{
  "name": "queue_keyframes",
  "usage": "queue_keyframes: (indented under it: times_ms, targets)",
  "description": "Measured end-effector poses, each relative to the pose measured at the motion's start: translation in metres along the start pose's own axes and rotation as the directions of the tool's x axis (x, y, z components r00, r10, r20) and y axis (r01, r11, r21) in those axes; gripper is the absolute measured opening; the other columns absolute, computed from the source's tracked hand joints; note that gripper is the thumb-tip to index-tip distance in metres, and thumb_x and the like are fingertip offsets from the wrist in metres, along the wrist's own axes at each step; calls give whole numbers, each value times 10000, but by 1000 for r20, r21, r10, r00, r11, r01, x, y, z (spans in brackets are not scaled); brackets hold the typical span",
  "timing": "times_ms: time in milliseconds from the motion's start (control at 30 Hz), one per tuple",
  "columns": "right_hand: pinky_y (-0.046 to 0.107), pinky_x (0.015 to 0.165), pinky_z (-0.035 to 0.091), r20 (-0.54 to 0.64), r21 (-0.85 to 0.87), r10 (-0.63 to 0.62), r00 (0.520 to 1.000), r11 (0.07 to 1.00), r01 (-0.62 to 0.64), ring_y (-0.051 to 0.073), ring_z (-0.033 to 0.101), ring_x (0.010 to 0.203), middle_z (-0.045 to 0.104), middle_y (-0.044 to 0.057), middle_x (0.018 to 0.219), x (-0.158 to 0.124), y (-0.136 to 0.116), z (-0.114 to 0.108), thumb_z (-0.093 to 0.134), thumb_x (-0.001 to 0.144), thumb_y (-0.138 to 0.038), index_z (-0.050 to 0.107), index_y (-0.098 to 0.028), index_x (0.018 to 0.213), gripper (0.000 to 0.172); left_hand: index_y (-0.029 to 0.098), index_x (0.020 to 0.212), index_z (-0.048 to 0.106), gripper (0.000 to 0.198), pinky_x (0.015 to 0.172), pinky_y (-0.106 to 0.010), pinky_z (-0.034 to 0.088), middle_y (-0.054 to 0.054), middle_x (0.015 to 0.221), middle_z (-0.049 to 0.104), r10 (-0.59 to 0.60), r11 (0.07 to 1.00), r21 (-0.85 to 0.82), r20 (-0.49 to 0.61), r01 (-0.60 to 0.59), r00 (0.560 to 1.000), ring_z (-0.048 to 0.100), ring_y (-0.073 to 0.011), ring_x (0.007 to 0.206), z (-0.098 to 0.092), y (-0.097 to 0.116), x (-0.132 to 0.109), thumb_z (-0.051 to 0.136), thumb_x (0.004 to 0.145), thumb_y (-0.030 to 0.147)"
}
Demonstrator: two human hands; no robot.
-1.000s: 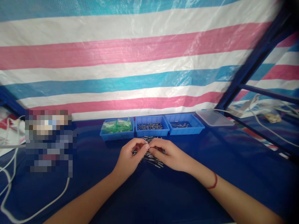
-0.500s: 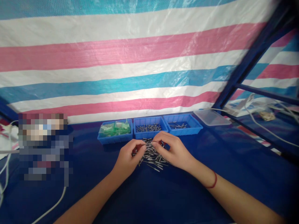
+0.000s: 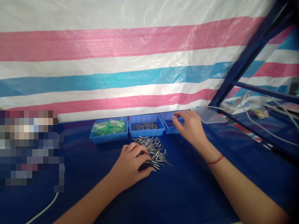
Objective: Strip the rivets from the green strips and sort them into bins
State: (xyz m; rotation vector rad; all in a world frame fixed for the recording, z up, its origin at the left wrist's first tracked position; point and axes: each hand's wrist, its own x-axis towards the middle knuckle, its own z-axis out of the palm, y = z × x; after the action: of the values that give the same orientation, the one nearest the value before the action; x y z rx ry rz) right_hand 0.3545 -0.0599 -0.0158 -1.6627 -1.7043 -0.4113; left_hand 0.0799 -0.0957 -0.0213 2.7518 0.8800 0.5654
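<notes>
On the dark blue table lies a heap of thin silver pop rivets (image 3: 156,152). My left hand (image 3: 132,163) rests at the heap's left side, fingers curved and apart, the fingertips touching the rivets. Over the right-hand blue bin (image 3: 171,129) hovers my right hand (image 3: 192,126), its thumb and index finger apart and nothing visible between them. A few rivets lie in that bin, partly covered by the hand. The middle blue bin (image 3: 146,133) contains many more rivets.
The left blue bin (image 3: 108,138) holds green-and-clear plastic packets (image 3: 109,127). A clear plastic lid (image 3: 209,115) lies behind my right hand. Dark blue frame posts (image 3: 247,56) stand at right, a striped sheet (image 3: 116,71) hangs behind, and a white cable (image 3: 44,207) runs at left.
My right hand has left the heap and moved right and away from me, over the right bin. My left hand has opened from a pinch and lowered onto the heap.
</notes>
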Motion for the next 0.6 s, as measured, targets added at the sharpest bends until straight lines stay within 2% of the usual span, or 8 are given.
queue_keyframes:
  times_ms: [200, 400, 500, 600]
  targets:
    - [354, 775, 396, 82, 237, -217, 973, 952, 192, 220, 569, 837, 677, 66, 858, -13, -45, -8, 504, 876, -259, 667, -180, 875, 181, 226, 906, 644, 115, 831, -373, 314, -16, 1033, 627, 36, 994, 105, 38, -40, 999, 489, -216, 1007, 6, 4, 0, 572, 889, 314]
    - [342, 777, 403, 170, 420, -341, 924, 874, 245, 189, 559, 806, 676, 42, 830, -27, -71, -11, 514, 875, -196, 652, -184, 821, 148, 212, 896, 627, 146, 794, -364, 307, -16, 984, 636, 87, 974, 207, 23, -90, 996, 497, -199, 941, 10, 4, 1, 503, 933, 280]
    - [335, 777, 406, 188, 491, -365, 912, 839, 235, 180, 558, 797, 670, 39, 811, -30, -77, -11, 512, 878, -176, 642, -181, 796, 154, 192, 893, 608, 145, 783, -355, 324, -28, 962, 638, 48, 987, 155, -3, -47, 999, 507, -195, 911, 7, 4, 1, 486, 938, 255]
    - [327, 774, 409, 218, 571, -342, 914, 804, 165, 167, 559, 764, 661, 37, 782, -32, -80, -12, 489, 895, -181, 627, -176, 764, 190, 195, 922, 582, 125, 805, -340, 356, -27, 955, 632, -62, 998, -36, -90, 59, 994, 523, -188, 914, 4, 3, 2, 465, 941, 236]
